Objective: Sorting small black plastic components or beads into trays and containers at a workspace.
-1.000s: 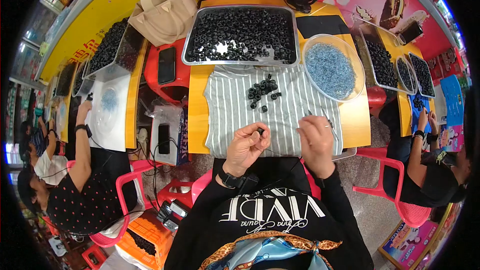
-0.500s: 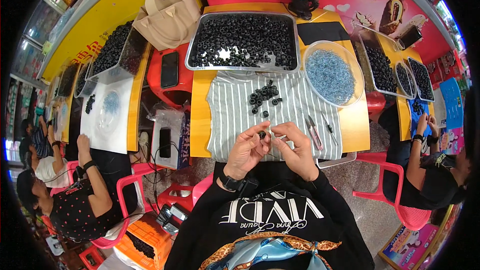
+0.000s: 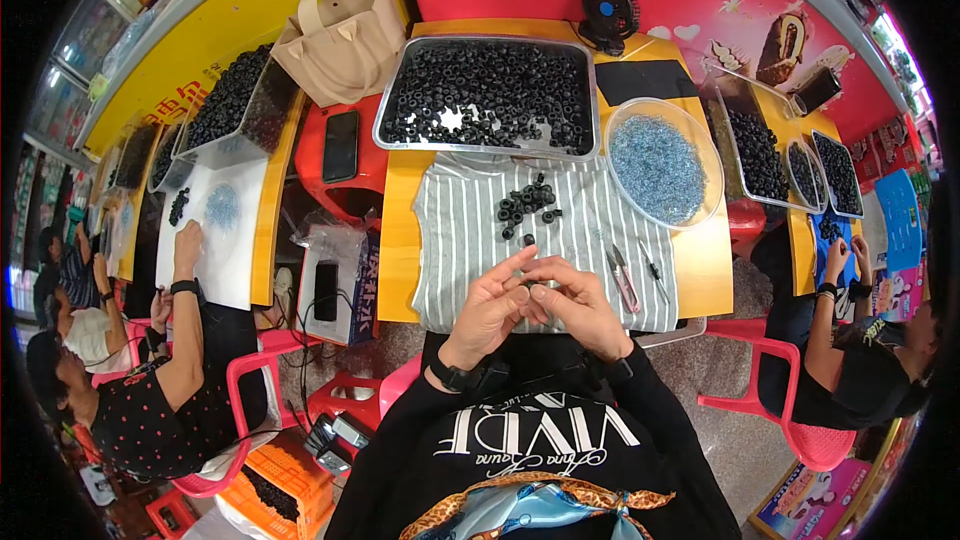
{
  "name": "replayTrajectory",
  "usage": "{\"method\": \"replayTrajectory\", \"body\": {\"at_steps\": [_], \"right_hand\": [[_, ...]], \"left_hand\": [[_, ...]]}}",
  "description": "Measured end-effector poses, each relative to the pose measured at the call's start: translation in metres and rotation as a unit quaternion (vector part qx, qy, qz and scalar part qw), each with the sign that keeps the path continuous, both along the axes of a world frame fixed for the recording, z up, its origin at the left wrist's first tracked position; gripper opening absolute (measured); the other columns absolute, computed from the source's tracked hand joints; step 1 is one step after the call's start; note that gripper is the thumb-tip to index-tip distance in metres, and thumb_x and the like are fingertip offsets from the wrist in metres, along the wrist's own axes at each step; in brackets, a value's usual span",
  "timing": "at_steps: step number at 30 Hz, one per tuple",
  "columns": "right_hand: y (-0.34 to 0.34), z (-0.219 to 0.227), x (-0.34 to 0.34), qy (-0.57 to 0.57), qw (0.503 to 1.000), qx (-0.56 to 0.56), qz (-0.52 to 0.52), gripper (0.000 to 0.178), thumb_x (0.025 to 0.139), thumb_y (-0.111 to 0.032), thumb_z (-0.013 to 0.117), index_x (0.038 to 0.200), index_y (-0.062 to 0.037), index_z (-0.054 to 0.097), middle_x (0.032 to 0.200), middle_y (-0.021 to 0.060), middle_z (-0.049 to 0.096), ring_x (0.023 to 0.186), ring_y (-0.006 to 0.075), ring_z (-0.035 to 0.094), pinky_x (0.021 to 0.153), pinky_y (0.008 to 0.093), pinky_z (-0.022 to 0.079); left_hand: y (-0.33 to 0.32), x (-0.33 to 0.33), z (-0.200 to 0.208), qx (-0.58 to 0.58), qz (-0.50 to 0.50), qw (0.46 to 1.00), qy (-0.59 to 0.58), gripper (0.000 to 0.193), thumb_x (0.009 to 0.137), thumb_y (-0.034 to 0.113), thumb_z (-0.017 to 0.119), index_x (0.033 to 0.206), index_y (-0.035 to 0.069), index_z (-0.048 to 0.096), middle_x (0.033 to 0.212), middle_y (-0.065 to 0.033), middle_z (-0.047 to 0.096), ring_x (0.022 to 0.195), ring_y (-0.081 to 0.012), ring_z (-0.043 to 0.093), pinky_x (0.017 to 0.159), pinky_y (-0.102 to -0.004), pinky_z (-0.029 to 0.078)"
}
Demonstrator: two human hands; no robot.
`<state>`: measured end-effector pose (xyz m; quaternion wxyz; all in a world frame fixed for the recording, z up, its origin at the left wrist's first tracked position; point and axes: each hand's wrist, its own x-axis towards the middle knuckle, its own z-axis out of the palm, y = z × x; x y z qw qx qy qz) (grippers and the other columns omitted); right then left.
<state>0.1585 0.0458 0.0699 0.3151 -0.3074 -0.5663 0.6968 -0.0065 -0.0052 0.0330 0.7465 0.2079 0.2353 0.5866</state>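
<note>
Hands (image 3: 495,305) and (image 3: 580,302) fingertip to fingertip, both pinched on a small black ring (image 3: 527,289) above striped cloth (image 3: 455,240)

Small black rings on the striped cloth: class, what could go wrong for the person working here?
1. The loose pile of small black rings could roll off the grey striped cloth.
2. The left hand and right hand meet at the table's near edge, so a dropped piece may fall to the lap.
3. The pink-handled snips lie close beside the right hand.
</note>
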Motion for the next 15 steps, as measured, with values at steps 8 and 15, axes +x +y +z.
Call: {"method": "replayTrajectory", "body": {"at_steps": [8, 15], "right_hand": [[-0.003, -0.007, -0.001, 0.119, 0.983, -0.112, -0.083, 0.014, 0.095, -0.004, 0.055, 0.102, 0.0029, 0.064, 0.108, 0.0051, 0.059, 0.086, 0.0111, 0.057, 0.079, 0.0265, 0.046], [-0.005, -0.003, 0.021, -0.18, 0.97, 0.121, -0.106, 0.01, 0.086, -0.004, 0.064, 0.095, 0.0001, 0.065, 0.091, 0.0077, 0.066, 0.079, 0.0186, 0.062, 0.069, 0.0285, 0.048]], "left_hand": [[0.001, 0.001, -0.005, 0.027, -0.015, 0.999, 0.024, 0.051, 0.095, 0.008, 0.059, 0.142, -0.001, 0.041, 0.102, -0.0145, 0.067, 0.08, -0.0206, 0.068, 0.069, -0.0289, 0.054], [-0.006, 0.007, 0.011, 0.079, 0.314, 0.846, 0.424, 0.031, 0.092, 0.012, 0.064, 0.119, -0.003, 0.059, 0.092, -0.0135, 0.067, 0.076, -0.0201, 0.064, 0.07, -0.0279, 0.051]]}}
